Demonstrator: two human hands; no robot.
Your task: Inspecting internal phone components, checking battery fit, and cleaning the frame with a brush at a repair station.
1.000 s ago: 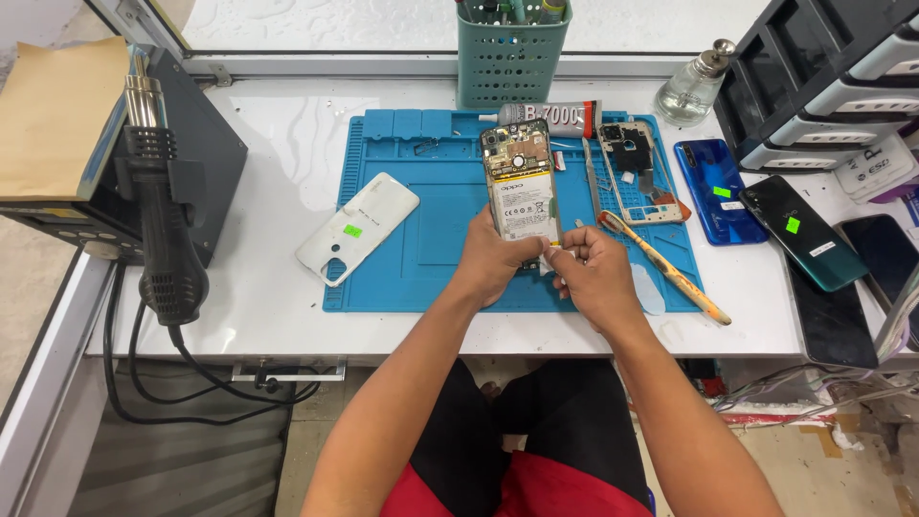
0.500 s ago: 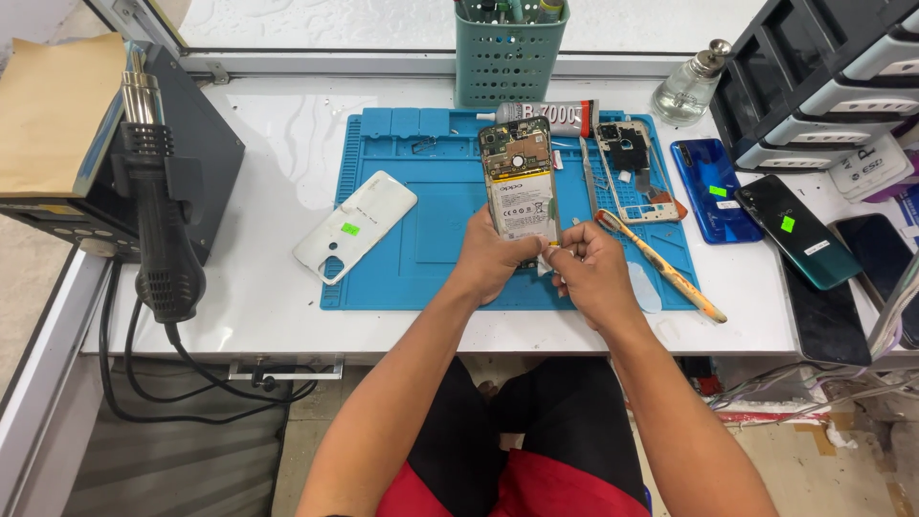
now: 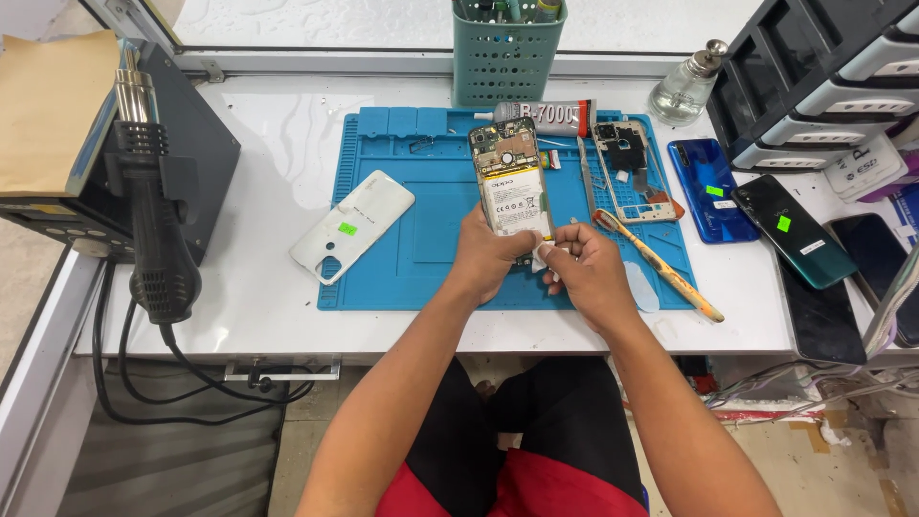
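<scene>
Both hands are close together over the blue mat [image 3: 421, 239]. The left hand [image 3: 490, 257] is wrapped around the bottom of an open phone [image 3: 512, 182] and holds it up off the mat. The right hand [image 3: 586, 271] pinches a small white bit [image 3: 542, 254] right at the phone's bottom edge.

The phone has no back cover. You can see a big white battery in the middle and a green board with small parts at the top.

One white back cover [image 3: 351, 227] lies at the left edge of the mat. One empty phone frame [image 3: 630, 165] lies to the right of the open phone. One glue tube [image 3: 546, 115] lies at the top of the mat. One brush [image 3: 657, 265] lies near the right hand. Two shut phones lie on the tabletop [image 3: 268, 172], one blue [image 3: 706, 190] and one dark green [image 3: 791, 230]. One hot air gun [image 3: 153, 220] hangs at the left.
</scene>
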